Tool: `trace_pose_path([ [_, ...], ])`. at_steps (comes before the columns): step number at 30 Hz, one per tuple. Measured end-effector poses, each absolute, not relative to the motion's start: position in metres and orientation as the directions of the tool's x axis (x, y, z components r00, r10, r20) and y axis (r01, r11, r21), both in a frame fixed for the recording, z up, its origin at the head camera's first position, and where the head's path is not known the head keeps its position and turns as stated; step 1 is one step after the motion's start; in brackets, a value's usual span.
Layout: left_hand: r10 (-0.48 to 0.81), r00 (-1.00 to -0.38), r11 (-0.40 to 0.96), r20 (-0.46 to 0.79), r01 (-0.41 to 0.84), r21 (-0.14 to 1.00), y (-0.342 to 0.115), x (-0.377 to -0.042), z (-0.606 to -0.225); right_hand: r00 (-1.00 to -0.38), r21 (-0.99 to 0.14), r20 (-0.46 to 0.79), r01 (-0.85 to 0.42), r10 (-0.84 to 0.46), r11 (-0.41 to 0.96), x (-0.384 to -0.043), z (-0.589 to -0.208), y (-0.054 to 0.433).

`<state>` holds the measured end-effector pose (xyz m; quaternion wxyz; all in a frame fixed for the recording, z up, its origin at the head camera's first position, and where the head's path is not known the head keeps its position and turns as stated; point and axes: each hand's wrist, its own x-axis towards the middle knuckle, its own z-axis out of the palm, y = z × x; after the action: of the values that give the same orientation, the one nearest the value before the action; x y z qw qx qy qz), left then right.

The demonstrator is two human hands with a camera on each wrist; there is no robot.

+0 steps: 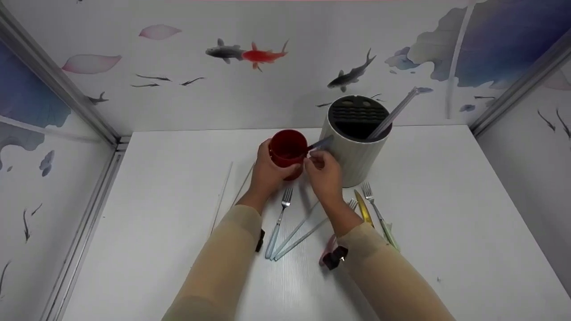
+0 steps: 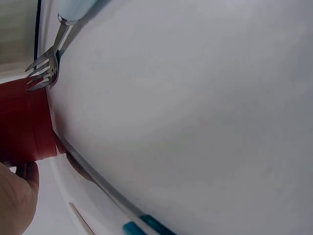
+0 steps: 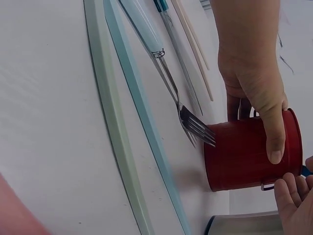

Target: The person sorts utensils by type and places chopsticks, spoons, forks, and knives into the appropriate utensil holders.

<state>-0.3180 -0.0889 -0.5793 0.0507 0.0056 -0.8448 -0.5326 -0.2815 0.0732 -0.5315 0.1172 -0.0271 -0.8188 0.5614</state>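
My left hand [image 1: 269,174] grips a red cup [image 1: 289,145], its thumb across the near side. In the right wrist view the cup [image 3: 244,154] shows a wire loop on its side. My right hand [image 1: 324,174] is at the cup's right rim, fingers bent and close to that loop. A slim dark-blue handle [image 1: 322,142] juts from the rim just above the right fingers; whether they pinch it, the loop or only touch the cup is hidden. Close in front of the cup lies a fork [image 1: 286,198] with a pale-blue handle.
A ribbed cream holder [image 1: 352,156] with a black slotted insert stands right of the cup, a clear stick [image 1: 395,112] leaning in it. Pale-blue sticks [image 1: 294,232], a gold knife [image 1: 363,207] and a green-handled fork [image 1: 381,218] lie nearer. Thin pale sticks [image 1: 221,196] lie left.
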Motion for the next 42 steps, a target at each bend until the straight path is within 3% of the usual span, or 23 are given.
trace_pose_path([
  [19,-0.066,-0.995,0.425,0.069,0.035,0.904,-0.090,-0.317,-0.578,-0.983,-0.963,0.120,-0.081,0.138,0.258,-0.254,-0.522,0.114],
  [42,-0.057,-0.996,0.412,0.065,0.036,0.910,-0.087,-0.315,-0.577,-0.943,-0.975,-0.025,0.097,0.333,0.200,-0.220,-0.535,0.209],
])
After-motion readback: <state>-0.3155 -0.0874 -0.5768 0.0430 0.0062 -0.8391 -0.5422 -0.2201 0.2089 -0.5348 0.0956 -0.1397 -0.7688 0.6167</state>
